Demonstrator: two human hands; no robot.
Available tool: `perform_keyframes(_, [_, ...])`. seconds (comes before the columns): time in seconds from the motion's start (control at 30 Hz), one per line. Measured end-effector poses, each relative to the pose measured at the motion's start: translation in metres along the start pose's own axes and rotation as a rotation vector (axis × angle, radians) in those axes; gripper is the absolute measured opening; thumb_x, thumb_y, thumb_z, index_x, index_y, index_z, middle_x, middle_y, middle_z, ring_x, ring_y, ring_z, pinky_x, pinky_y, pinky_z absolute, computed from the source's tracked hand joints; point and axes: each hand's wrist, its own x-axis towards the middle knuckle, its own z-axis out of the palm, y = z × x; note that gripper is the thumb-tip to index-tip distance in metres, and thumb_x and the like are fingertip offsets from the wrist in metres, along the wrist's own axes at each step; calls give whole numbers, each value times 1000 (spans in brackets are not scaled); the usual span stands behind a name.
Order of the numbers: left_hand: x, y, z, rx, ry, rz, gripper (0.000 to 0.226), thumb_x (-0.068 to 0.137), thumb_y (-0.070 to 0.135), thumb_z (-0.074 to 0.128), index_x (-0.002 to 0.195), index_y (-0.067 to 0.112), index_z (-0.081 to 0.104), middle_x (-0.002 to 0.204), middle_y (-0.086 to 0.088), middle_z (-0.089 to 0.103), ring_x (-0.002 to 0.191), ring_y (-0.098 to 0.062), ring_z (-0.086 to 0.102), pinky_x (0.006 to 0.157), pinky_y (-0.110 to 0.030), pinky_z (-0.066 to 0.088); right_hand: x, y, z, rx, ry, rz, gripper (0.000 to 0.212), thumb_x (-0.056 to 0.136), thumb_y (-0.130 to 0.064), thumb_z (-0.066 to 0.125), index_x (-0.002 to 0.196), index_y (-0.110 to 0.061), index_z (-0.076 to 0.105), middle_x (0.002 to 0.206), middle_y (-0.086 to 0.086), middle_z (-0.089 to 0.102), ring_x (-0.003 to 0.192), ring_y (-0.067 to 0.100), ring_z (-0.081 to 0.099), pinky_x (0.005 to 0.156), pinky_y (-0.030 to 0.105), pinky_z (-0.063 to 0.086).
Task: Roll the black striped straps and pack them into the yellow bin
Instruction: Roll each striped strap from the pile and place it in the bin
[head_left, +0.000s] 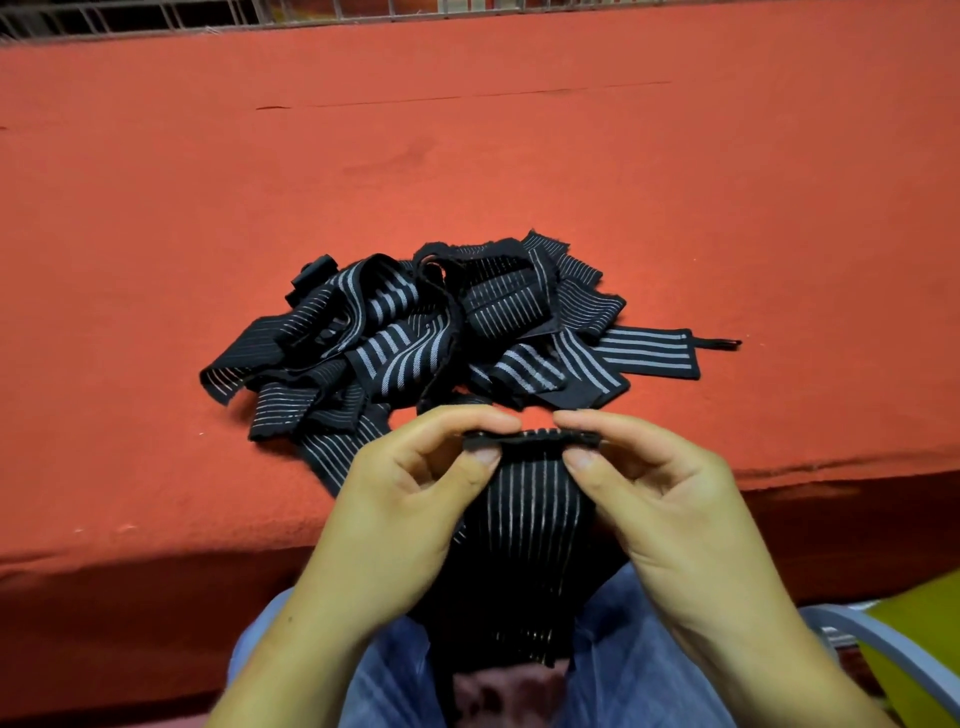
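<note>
Black elastic webbing with thin pale stripes, one strap (535, 499), is pinched at its top edge between the left hand (415, 499) and the right hand (670, 499), thumbs and forefingers clamped on either corner. Its ribbed length hangs down toward the lap. Rolling appears about to begin; the next move calls for turning that edge over tightly. Beyond the fingertips, a tangled pile of matching straps (441, 332) lies on red felt-like cloth (519, 156). Below the right wrist sits the yellow plastic bin (914, 639).

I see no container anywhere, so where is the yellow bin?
Only a corner of the yellow plastic bin shows, at the bottom right edge, below the red table, beside the person's right hand.
</note>
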Motion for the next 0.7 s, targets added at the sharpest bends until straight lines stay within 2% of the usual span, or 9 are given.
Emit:
perform_keyframes(0.1, [-4, 3, 0, -10, -30, -18, 16, 92, 12, 71, 94, 25, 79, 84, 19, 74, 74, 8, 65, 71, -3, 44, -1, 2, -2, 26, 9, 22, 30, 91, 11, 64, 94, -12, 83, 69, -9, 74, 61, -5, 65, 61, 4, 46])
perform_keyframes(0.2, [-6, 1, 2, -34, 25, -41, 7, 86, 27, 78, 92, 29, 81, 90, 11, 78, 81, 3, 69, 75, -8, 47, -3, 5, -3, 69, 19, 57, 27, 91, 15, 60, 94, -5, 78, 55, -8, 66, 45, -4, 57, 50, 3, 41])
perform_keyframes(0.27, [-6, -4, 4, -34, 55, -66, 13, 85, 22, 75, 93, 30, 80, 92, 7, 79, 84, 0, 70, 77, -12, 49, -4, 6, -2, 88, 0, 88, 30, 92, 13, 61, 92, -9, 81, 68, -3, 74, 57, 1, 66, 58, 7, 48])
perform_keyframes(0.33, [-5, -8, 5, -31, 66, -89, 21, 87, 9, 76, 94, 28, 80, 93, 5, 79, 85, -3, 71, 78, -15, 50, -5, 7, -1, 107, -36, 125, 33, 92, 7, 64, 99, -20, 83, 88, 4, 79, 82, 11, 72, 72, 19, 54])
perform_keyframes(0.4, [-5, -11, 4, -27, 58, -97, 27, 88, 2, 75, 97, 27, 80, 95, 3, 79, 88, -5, 72, 80, -17, 52, -5, 10, -1, 125, -85, 166, 30, 89, -8, 76, 112, -27, 79, 95, 7, 77, 86, 20, 68, 76, 31, 53])
perform_keyframes(0.43, [-4, -11, 3, -35, 42, -102, 28, 88, 0, 74, 100, 25, 79, 97, 1, 79, 90, -7, 73, 81, -19, 54, -5, 11, -1, 109, -93, 174, 30, 87, -17, 80, 115, -28, 77, 95, 12, 76, 83, 20, 66, 74, 32, 51])
perform_keyframes(0.53, [-3, -10, 2, -97, -8, -148, 33, 91, -2, 70, 114, 22, 74, 101, -4, 80, 94, -12, 75, 82, -21, 56, -1, 15, 0, 46, -58, 152, 29, 80, -27, 78, 107, -20, 79, 89, 20, 78, 69, 12, 68, 61, 17, 51])
perform_keyframes(0.6, [-3, -10, 1, -110, -29, -166, 33, 91, 0, 69, 117, 20, 72, 101, -4, 80, 94, -11, 75, 82, -21, 56, 0, 16, -1, 23, -56, 117, 27, 79, -24, 73, 103, -14, 79, 79, 12, 77, 60, 4, 65, 56, 11, 47])
perform_keyframes(0.7, [-2, -11, -1, -108, -43, -159, 26, 92, 8, 69, 113, 21, 75, 95, 3, 78, 85, -5, 71, 73, -16, 53, 2, 17, -5, 8, -86, 55, 19, 86, -12, 71, 103, -11, 77, 71, -3, 74, 58, 0, 64, 57, 8, 46])
